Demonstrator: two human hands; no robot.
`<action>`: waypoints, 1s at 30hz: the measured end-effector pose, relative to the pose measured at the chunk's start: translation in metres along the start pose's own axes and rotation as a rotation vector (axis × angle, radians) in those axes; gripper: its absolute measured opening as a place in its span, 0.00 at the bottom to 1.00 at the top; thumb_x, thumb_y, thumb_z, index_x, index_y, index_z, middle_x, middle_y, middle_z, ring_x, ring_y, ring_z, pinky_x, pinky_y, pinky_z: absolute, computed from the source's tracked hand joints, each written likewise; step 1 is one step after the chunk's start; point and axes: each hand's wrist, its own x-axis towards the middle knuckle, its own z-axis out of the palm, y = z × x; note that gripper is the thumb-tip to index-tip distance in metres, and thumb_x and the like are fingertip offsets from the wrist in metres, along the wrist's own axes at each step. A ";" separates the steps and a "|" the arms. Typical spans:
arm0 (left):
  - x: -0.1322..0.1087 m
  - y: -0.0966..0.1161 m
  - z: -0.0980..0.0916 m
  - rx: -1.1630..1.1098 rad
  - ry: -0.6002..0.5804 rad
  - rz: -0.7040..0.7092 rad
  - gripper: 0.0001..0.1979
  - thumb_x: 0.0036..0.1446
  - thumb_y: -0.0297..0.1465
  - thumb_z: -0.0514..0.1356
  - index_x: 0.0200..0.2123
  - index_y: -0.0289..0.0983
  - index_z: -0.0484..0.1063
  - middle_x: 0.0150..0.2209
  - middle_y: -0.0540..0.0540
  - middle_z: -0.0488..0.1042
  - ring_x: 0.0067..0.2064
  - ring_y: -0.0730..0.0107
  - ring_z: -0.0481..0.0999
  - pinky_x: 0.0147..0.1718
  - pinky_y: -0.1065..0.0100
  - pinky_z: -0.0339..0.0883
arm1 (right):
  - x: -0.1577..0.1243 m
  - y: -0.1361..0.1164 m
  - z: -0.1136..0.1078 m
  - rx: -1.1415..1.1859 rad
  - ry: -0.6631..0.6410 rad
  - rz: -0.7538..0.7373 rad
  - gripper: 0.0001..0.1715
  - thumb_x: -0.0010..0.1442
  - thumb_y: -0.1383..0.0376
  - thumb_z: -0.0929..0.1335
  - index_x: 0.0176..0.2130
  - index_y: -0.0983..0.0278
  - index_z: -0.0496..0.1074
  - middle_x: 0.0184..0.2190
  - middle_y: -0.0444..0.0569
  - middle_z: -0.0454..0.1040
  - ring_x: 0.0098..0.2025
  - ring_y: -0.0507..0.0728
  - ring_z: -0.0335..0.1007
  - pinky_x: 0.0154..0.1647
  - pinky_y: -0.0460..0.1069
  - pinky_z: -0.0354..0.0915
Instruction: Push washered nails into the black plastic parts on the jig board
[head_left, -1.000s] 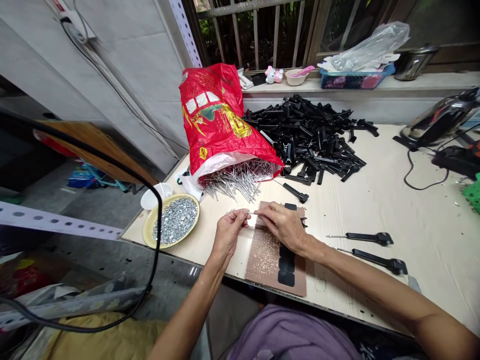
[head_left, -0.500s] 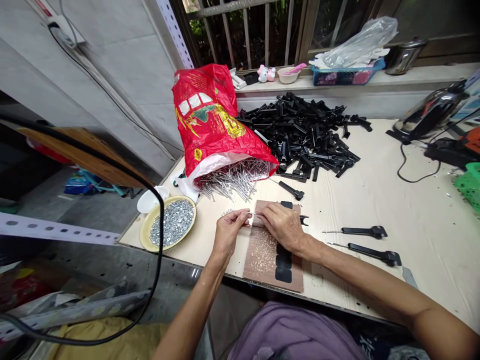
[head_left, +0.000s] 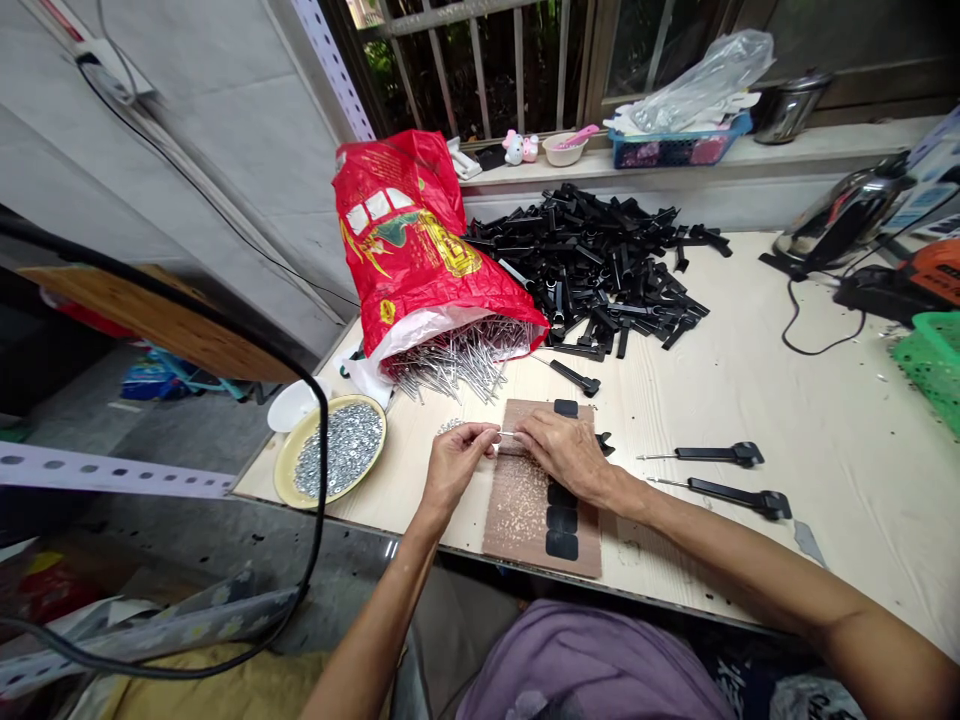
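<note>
My left hand [head_left: 454, 462] pinches the tip of a thin metal rod [head_left: 508, 433] between thumb and fingers. A short stretch of the rod shows between my two hands. My right hand [head_left: 564, 450] is closed over the rod's other end, above a brown board [head_left: 514, 515]. From under this hand pokes the forked end of a black plastic piece [head_left: 604, 443]; the rest of it is covered. Whether a washer sits at my left fingertips is too small to tell. Black pads [head_left: 562, 543] line the board's right side.
A yellow bowl [head_left: 283, 482] of washers stands left. Metal rods [head_left: 457, 370] spill from a red bag [head_left: 420, 250], beside a heap of black plastic pieces [head_left: 600, 265]. Two black handles with rods [head_left: 716, 454] lie right. A black cable [head_left: 324, 470] hangs at left.
The whole view has shifted slightly. Slightly more of the rod shows between my hands, which otherwise keep nearly the same hold.
</note>
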 end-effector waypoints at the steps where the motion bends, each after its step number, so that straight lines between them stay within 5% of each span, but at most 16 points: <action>1: 0.001 0.001 -0.001 -0.002 -0.022 -0.009 0.11 0.49 0.37 0.64 0.32 0.35 0.78 0.25 0.48 0.76 0.28 0.71 0.72 0.33 0.70 0.64 | -0.001 0.001 0.000 0.034 -0.015 0.001 0.16 0.67 0.62 0.58 0.35 0.64 0.70 0.31 0.48 0.71 0.32 0.53 0.67 0.30 0.46 0.59; 18: 0.001 -0.001 0.002 0.105 -0.100 0.045 0.11 0.52 0.38 0.62 0.32 0.36 0.78 0.24 0.48 0.74 0.28 0.71 0.71 0.32 0.70 0.65 | -0.011 0.004 0.001 0.137 -0.004 -0.002 0.13 0.66 0.63 0.59 0.41 0.65 0.71 0.36 0.50 0.70 0.37 0.53 0.68 0.34 0.47 0.63; 23: -0.003 -0.004 0.017 0.080 -0.213 0.064 0.16 0.53 0.38 0.62 0.43 0.39 0.77 0.38 0.44 0.74 0.33 0.70 0.72 0.30 0.70 0.67 | -0.025 0.039 -0.018 0.086 -0.024 0.005 0.13 0.66 0.62 0.61 0.41 0.62 0.73 0.37 0.48 0.70 0.36 0.52 0.68 0.32 0.46 0.63; 30: -0.005 -0.018 0.036 0.108 -0.114 0.022 0.23 0.54 0.40 0.60 0.52 0.38 0.71 0.33 0.48 0.69 0.26 0.76 0.67 0.26 0.72 0.65 | -0.051 0.083 -0.027 -0.123 -0.033 -0.023 0.16 0.67 0.65 0.58 0.37 0.65 0.73 0.31 0.49 0.71 0.34 0.52 0.65 0.29 0.46 0.61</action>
